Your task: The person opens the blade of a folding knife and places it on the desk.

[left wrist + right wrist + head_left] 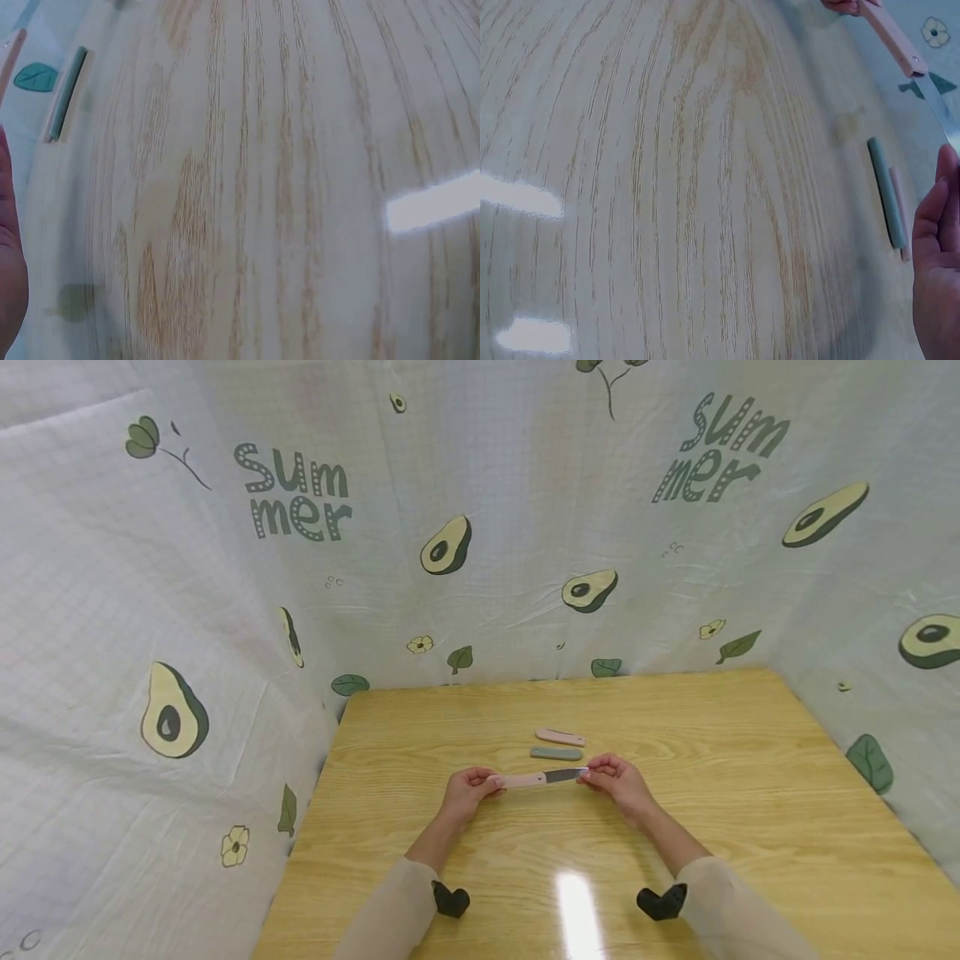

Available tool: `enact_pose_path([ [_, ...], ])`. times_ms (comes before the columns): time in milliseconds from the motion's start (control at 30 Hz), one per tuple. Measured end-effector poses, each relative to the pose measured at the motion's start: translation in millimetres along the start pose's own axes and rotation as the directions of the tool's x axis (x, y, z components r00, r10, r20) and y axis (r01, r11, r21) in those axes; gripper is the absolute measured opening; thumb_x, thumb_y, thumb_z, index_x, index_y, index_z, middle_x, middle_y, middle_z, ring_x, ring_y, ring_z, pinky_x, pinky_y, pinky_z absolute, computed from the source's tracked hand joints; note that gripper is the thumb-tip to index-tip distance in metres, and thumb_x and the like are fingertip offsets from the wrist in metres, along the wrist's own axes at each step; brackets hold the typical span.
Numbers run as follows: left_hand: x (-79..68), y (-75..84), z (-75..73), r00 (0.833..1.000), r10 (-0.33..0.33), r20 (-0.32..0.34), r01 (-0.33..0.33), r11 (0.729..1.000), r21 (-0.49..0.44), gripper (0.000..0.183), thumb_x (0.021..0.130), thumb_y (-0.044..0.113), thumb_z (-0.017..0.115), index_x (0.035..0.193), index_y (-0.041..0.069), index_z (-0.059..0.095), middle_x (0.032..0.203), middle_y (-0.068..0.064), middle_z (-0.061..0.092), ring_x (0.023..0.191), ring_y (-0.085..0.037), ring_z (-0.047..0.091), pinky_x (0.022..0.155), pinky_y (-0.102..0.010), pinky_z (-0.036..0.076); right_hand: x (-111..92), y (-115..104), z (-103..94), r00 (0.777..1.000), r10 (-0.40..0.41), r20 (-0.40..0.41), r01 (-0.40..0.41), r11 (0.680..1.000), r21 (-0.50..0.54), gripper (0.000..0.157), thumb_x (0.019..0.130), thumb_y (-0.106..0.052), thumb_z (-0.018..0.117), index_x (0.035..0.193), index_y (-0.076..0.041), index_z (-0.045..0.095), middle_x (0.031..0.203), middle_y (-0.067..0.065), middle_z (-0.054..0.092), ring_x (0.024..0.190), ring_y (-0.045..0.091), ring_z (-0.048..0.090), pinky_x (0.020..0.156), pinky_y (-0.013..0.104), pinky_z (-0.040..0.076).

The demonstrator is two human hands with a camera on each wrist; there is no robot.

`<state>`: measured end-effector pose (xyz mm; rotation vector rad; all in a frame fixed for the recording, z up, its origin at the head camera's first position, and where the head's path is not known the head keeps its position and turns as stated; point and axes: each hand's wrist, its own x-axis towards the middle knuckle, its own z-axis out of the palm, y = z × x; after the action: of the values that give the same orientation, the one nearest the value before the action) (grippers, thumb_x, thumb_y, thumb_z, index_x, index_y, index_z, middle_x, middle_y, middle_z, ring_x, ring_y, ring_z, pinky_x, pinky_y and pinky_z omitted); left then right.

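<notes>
A pink-handled folding knife is stretched between both hands, its blade swung out to the right. My left hand grips the far end of the handle. At the blade's tip, the fingers of my right hand pinch the metal. In the right wrist view, the pink handle and part of the blade show above the table, with the right hand at the lower right. Only an edge of the left hand enters the left wrist view.
Just behind the held knife, a folded grey-green knife lies on the wooden table. Beyond it lies a folded pink one. A printed curtain hangs along the back and both sides of the table.
</notes>
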<state>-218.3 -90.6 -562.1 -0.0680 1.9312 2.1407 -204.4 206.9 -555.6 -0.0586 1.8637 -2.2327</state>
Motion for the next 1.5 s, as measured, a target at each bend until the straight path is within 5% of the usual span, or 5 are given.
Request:
enact_pose_path([
  [333,-3.0,5.2,13.0,0.991,-0.054,-0.126,0.048,0.998,-0.048,0.033,0.086,0.001,0.071,0.113,-0.016,0.061,0.091,-0.013,0.07,0.08,-0.012,0.069,0.09,-0.042,0.056,8,8,0.2,0.99,0.087,-0.112,-0.092,0.995,-0.039,0.037,0.096,-0.002,0.055,0.124,0.016,0.039,0.084,-0.006,0.07,0.087,0.01,0.072,0.089,0.029,0.057],
  [667,5.2,-11.1,20.5,0.958,-0.072,-0.278,0.081,0.996,0.021,0.036,0.087,0.009,0.072,0.12,-0.005,0.065,0.125,-0.023,0.062,0.097,-0.017,0.07,0.085,-0.026,0.058,12,14,2.9,0.985,0.088,-0.149,-0.088,0.996,0.009,0.019,0.096,-0.006,0.059,0.11,0.003,0.051,0.085,-0.005,0.072,0.085,0.009,0.072,0.085,0.026,0.058],
  [933,4.8,-21.2,21.7,0.923,0.039,-0.382,0.115,0.921,0.372,0.037,0.08,0.033,0.079,0.109,0.012,0.074,0.1,-0.002,0.073,0.092,-0.013,0.065,0.079,-0.027,0.055,11,12,8.7,0.959,0.144,-0.244,-0.167,0.983,-0.077,0.037,0.093,-0.002,0.06,0.123,0.013,0.043,0.082,-0.002,0.069,0.073,0.007,0.07,0.064,0.018,0.057],
  [1100,5.9,-25.0,24.9,0.91,0.099,-0.403,0.097,0.894,0.438,0.029,0.079,0.03,0.08,0.103,0.013,0.076,0.091,-0.001,0.074,0.083,-0.012,0.067,0.072,-0.026,0.057,12,14,8.4,0.931,0.171,-0.322,-0.194,0.98,-0.041,0.035,0.091,0.004,0.06,0.12,0.015,0.042,0.083,0.006,0.067,0.071,0.01,0.071,0.067,0.019,0.059],
  [1500,4.0,-26.5,29.2,0.891,0.174,-0.419,0.054,0.876,0.48,0.022,0.079,0.025,0.08,0.096,0.01,0.077,0.091,-0.006,0.07,0.079,-0.014,0.067,0.067,-0.025,0.056,17,14,10.7,0.92,0.155,-0.36,-0.212,0.969,-0.124,0.036,0.086,0.003,0.068,0.113,0.014,0.047,0.077,0.004,0.063,0.065,0.009,0.07,0.066,0.021,0.059],
])
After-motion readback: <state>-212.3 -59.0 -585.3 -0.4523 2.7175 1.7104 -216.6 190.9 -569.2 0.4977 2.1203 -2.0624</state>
